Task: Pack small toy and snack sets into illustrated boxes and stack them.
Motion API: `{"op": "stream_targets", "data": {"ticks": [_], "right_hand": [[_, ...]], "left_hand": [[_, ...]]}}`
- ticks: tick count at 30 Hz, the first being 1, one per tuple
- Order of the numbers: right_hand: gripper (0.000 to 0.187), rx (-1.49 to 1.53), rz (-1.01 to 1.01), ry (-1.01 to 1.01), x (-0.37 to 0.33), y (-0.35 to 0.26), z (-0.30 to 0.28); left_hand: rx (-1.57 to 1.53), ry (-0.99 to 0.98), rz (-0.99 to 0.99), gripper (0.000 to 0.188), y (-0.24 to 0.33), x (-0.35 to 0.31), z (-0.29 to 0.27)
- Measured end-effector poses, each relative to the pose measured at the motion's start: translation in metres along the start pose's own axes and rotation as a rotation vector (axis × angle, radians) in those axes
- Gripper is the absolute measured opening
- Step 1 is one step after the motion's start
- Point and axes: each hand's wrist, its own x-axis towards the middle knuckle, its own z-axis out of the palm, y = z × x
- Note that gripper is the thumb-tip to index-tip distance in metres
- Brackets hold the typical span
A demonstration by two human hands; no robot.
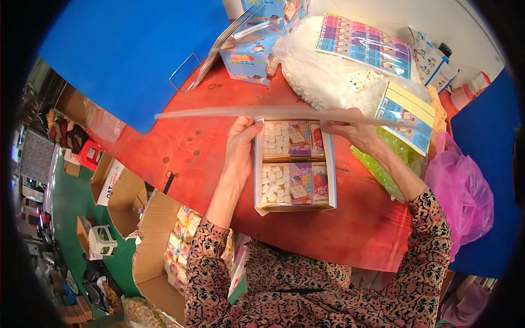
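The open box point(295, 164) lies flat on the red desk point(180, 147), near the person and about midway across it. It holds two trays of small white cubes with printed cards beside them. Above its far edge the person holds a long, thin, pale sheet point(262, 113), seen nearly edge-on, stretching well past the box to the left and right.

The left hand point(240, 147) rests against the box's far-left corner, thumb up at the sheet and fingers curled loosely; whether it pinches the sheet or only props it cannot be told. The right hand point(355, 131) is at the far-right corner, fingers closed on the sheet in a pinch.

The sheet looks limp and long, so it could sag or twist between the hands and catch on the box wall. A nudge from the left hand might slide the box, and the loose cubes could hop out of their trays.

Room is tight on the far and right sides: a clear bag point(328, 76) of white pieces sits just beyond the box, a green bag point(383, 158) and a pink bag point(462, 186) crowd the right, and blue cartons point(257, 54) stand at the far left. The open stretch of desk is to the left. The near desk edge runs close under the box, with an open carton point(158, 257) of packed goods on the floor below it.
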Motion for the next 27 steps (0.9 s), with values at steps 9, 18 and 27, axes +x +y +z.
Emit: {"op": "stream_targets", "data": {"ticks": [9,18,27], "right_hand": [[0.028,0.368,-0.034,0.034,0.001,0.014,0.009],[0.026,0.259,-0.014,-0.039,-0.001,0.007,0.012],[0.028,0.291,0.200,-0.042,0.001,-0.002,0.013]], "left_hand": [[-0.128,-0.228,-0.007,0.012,0.010,-0.004,-0.009],[0.128,-0.217,0.016,0.028,0.013,-0.006,-0.032],[0.749,-0.287,0.235,0.030,0.041,-0.010,-0.022]]}}
